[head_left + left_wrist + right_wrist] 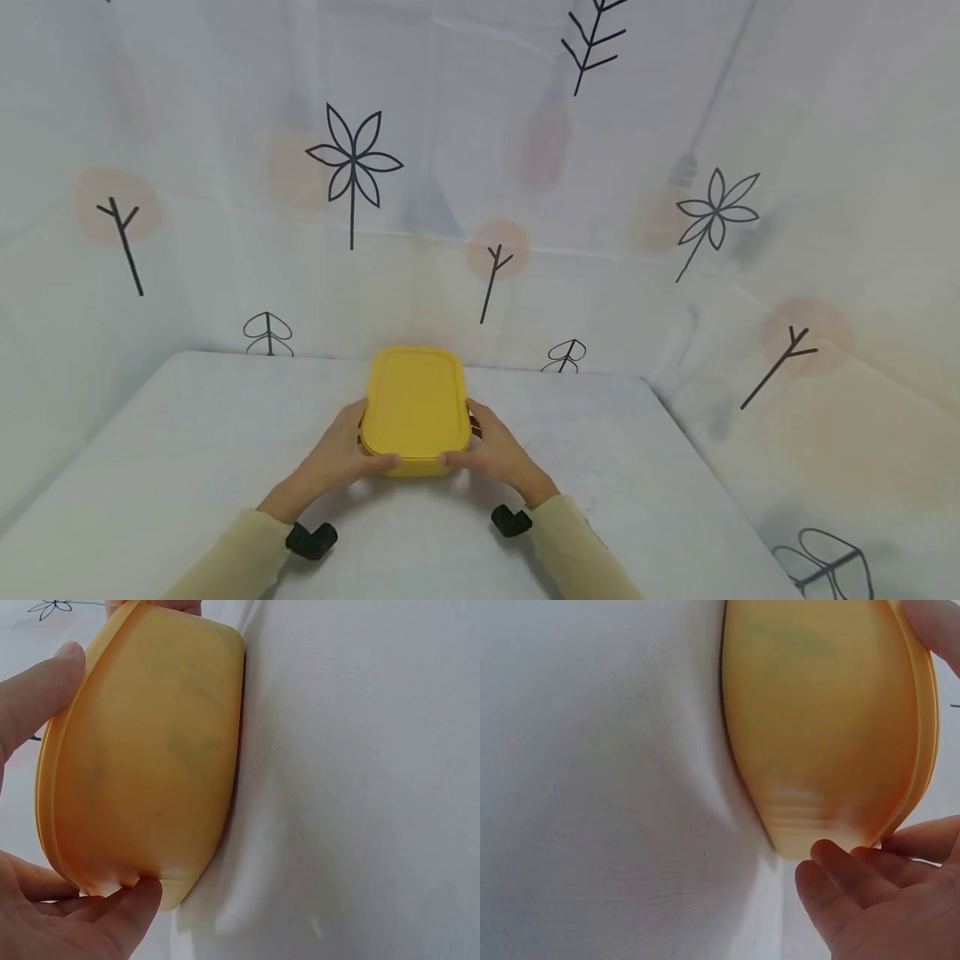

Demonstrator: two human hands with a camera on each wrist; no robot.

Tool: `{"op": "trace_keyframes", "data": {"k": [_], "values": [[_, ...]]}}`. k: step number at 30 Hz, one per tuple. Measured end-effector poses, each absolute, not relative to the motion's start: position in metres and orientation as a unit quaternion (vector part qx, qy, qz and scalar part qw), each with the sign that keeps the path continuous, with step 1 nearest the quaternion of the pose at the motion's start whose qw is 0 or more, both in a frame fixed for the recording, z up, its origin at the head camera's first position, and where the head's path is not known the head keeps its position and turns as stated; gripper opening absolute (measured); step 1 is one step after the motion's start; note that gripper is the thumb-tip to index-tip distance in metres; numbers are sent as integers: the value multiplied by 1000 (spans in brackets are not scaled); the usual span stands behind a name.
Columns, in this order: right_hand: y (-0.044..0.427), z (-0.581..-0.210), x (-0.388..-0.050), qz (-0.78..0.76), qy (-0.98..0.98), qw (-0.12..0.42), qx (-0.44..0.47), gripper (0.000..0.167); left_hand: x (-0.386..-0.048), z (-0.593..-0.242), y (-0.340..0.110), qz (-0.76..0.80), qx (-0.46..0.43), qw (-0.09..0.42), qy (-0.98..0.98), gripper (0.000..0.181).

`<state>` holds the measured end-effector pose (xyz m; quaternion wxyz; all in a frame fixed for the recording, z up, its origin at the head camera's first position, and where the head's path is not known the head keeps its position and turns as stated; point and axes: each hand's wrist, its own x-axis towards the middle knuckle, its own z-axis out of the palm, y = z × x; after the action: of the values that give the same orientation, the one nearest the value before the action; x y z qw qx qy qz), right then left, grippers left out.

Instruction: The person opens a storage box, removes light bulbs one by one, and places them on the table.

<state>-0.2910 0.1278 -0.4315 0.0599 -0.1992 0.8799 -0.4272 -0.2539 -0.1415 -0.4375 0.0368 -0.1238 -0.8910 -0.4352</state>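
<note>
A yellow food container (416,402) with a rounded rectangular lid stands on the white table, held from both sides. My left hand (347,450) grips its left side, the thumb along the lid's near edge and the fingers against the side wall. On the opposite side my right hand (495,450) holds it likewise, thumb at the near right corner. In the left wrist view the container's wall (150,750) looks slightly see-through, with faint greenish patches. The right wrist view shows the fingertips touching the ribbed end of the wall (817,735). What lies inside is hidden by the lid.
The white table (187,433) reaches back to a hanging white cloth (450,167) printed with flowers and twigs. The cloth also borders the left and right sides. Black devices (311,542) sit at both wrists, below cream sleeves (240,554).
</note>
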Motion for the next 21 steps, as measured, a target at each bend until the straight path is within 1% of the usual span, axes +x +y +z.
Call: {"op": "trace_keyframes", "data": {"k": [8, 15, 21], "values": [[130, -433, -291, -403, 886, 34, -226, 108, -252, -438, -140, -422, -120, 48, -897, 113], [128, -434, -291, -382, 903, 27, -196, 108, -251, -438, -140, -406, -104, 48, -906, 113], [127, -434, -289, -383, 906, 28, -178, 110, -249, -435, -140, -407, -110, 61, -905, 112]]}}
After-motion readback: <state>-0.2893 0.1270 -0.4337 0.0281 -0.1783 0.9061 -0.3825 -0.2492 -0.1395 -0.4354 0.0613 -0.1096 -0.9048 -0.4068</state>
